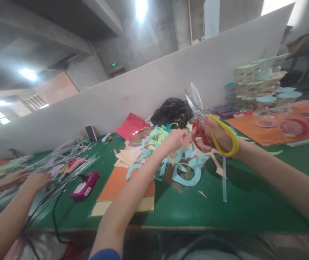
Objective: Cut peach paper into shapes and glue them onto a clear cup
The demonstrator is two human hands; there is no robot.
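The scissors (198, 115) stand raised over the pile of paper scraps (168, 160), blades upward and slightly parted. The person's right hand (211, 135) is curled round their red and yellow handles; the left hand (174, 140) sits just beside it with fingers bent, though whether they pinch anything cannot be told. The scissors should be fairly light and rigid, with smooth metal blades; the loops look the safe place to hold, away from tips and cutting edges. The scraps are probably soft, nearly weightless and easily creased or snagged, best taken by a flat margin. A pale strip (224, 184) shows below the right hand. Behind the pile are a black bag (170, 110) and the white partition (133, 97); an orange sheet (248, 126) lies to the right. Room to move is nearer the person, where green tabletop (187, 213) runs to its front edge.
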